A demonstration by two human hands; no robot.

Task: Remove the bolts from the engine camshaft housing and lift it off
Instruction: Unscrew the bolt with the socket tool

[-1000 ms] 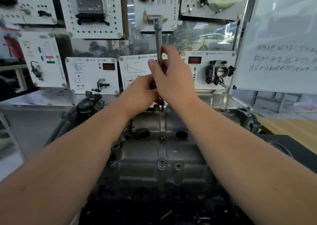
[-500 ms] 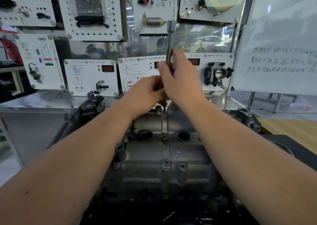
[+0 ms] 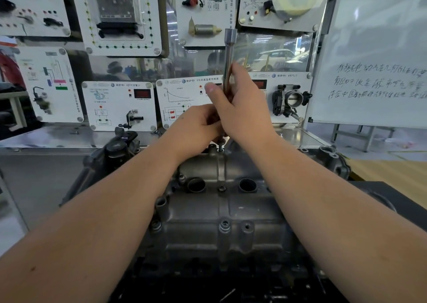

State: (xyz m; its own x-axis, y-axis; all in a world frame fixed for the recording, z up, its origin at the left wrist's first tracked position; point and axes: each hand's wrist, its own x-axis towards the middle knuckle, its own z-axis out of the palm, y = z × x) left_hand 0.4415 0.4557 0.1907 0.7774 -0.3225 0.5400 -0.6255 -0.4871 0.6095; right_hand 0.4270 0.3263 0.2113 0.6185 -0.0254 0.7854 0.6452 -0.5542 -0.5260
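the right hand point(image 3: 240, 108) is curled round a long, slim steel extension bar point(image 3: 229, 59) that stands nearly upright, its lower tip over a small bolt point(image 3: 221, 149) at the far edge of the grey cast-metal camshaft housing point(image 3: 221, 205). the left hand point(image 3: 196, 127), fingers curled, pinches the bar's lower end just beside the right. the housing sits on the dark engine, between both forearms, with white training panels point(image 3: 119, 105) behind.
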